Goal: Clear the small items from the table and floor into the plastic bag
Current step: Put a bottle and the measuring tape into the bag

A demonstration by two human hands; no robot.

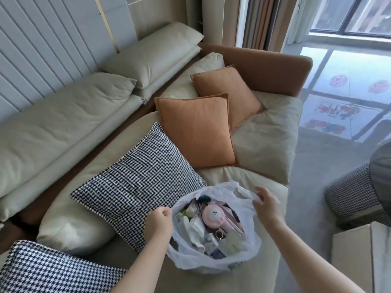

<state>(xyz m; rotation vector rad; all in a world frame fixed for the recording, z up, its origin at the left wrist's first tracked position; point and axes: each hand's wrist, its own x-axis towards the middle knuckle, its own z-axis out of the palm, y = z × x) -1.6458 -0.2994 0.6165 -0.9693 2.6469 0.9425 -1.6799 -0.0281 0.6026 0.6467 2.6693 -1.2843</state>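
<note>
A white plastic bag (213, 235) sits on the front edge of a pale sofa seat (243, 176), its mouth pulled wide so the contents show from above. The left hand (158, 224) has its grip closed in a pinch, fingers curled round the bag's left rim, while the right hand (268, 205) pinches the right-hand handle strip between thumb and fingertips, holding it taut and slightly raised. Inside the bag lies a jumble of small items: a round pink object with a white face (212, 216) near the top, a metal key ring (219, 234) just below it, and white and pale wrappers or packets around them; the rest is too tangled to tell apart. Just left of the bag, touching the left hand's side of it, a black-and-white houndstooth cushion (137, 187) lies flat on the seat, and a second houndstooth cushion (46, 269) sits at the lower left corner. Two orange cushions (196, 132) lie further back on the seat, one overlapping the other, well apart from the bag. To the right a glossy grey floor (313, 161) reflects the window, and a cardboard box (359, 254) stands at the lower right edge
</note>
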